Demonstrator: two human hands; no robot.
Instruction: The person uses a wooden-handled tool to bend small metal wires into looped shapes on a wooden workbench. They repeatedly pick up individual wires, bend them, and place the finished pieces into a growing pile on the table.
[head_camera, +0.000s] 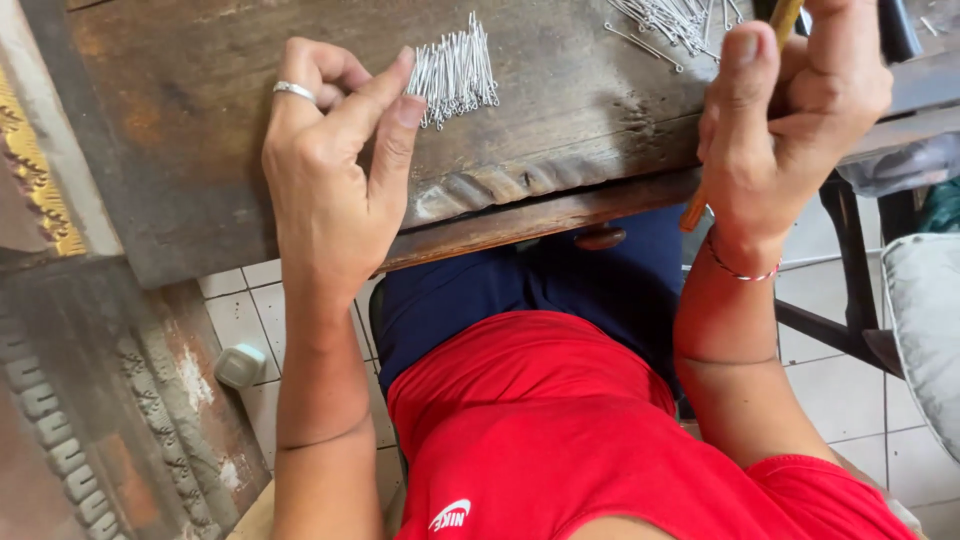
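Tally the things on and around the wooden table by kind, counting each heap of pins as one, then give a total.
Heaps of silver pins: 2, one by the left hand at, one at the far edge
Wooden sticks: 1, held in the right hand at
Rings: 1
Wrist bands: 1
Wooden table: 1
Total: 6

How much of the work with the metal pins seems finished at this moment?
One bundle of pins lies aligned by the left hand, whose fingers touch it. A loose pile is unsorted. The right hand holds a wooden stick.
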